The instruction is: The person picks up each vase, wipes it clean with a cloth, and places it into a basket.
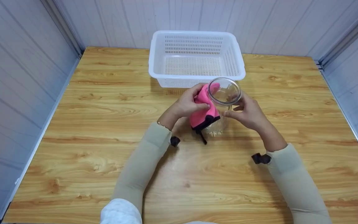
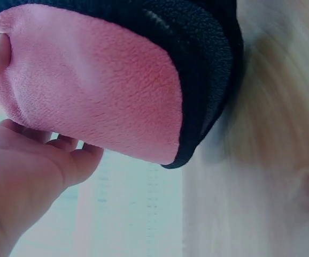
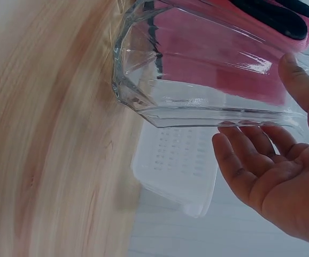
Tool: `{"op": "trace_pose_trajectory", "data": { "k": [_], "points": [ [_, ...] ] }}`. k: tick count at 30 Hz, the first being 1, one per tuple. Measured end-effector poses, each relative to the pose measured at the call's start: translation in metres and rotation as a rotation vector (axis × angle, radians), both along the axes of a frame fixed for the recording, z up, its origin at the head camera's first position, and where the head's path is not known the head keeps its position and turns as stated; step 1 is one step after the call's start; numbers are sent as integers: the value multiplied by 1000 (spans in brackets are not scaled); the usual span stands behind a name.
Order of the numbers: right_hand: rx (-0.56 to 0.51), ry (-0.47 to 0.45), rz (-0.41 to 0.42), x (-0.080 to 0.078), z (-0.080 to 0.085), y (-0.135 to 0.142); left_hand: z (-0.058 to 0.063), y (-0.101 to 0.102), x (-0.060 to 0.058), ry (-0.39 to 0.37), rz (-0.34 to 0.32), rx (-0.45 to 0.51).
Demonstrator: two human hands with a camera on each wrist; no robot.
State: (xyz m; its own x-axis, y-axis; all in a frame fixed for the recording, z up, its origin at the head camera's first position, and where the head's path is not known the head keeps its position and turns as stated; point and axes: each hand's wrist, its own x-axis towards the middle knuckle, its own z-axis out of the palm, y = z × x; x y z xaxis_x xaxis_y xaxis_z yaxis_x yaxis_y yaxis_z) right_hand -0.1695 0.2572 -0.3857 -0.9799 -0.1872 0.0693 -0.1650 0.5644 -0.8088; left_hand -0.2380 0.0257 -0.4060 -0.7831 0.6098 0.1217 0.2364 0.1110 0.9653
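Observation:
A clear glass jar (image 1: 221, 116) with a round open mouth stands upright over the table, a little tilted. My right hand (image 1: 250, 112) grips its right side, thumb in front and fingers behind, as the right wrist view shows with the jar's faceted glass (image 3: 197, 107). On the jar's left side, my left hand (image 1: 188, 102) holds a pink cloth (image 1: 202, 109) with black edging and a dangling black strap. The cloth's fuzzy pink face (image 2: 95, 80) fills much of the left wrist view, pinched between thumb and fingers. Whether the jar's base touches the table I cannot tell.
Behind the hands, a white perforated plastic basket (image 1: 194, 76) stands at the back of the wood-grain table (image 1: 104, 93). Pale panelled walls (image 1: 20, 77) enclose the table at the left, back and right.

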Motion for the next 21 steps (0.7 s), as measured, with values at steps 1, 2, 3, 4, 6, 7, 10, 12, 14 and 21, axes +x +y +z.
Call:
{"op": "trace_pose_trajectory", "data": {
  "k": [1, 2, 3, 4, 6, 7, 10, 12, 14, 21],
  "points": [
    [3, 2, -2, 0, 0, 0, 1, 0, 0, 1, -4, -14],
    [1, 4, -2, -1, 0, 0, 2, 0, -1, 5, -10, -30],
    [-1, 4, -2, -1, 0, -1, 2, -1, -1, 9, -16, -48],
    [-4, 5, 1, -2, 0, -1, 3, -1, -1, 14, -23, -68],
    [-12, 7, 6, -3, 0, -1, 4, -2, -3, 25, -33, -107],
    [-15, 9, 9, -3, 0, -2, 4, -3, -3, 32, -37, -123],
    [-21, 15, 20, -5, -1, -1, 5, -3, -4, 46, -49, -161],
    [-20, 14, 22, -5, -2, 0, 3, -3, -5, 52, -61, -163],
    [-18, 12, 22, -4, -2, 1, 1, -3, -5, 54, -70, -162],
    [7, 8, 4, -2, -2, 2, -8, -4, -6, 39, -89, -228]
  ]
}}
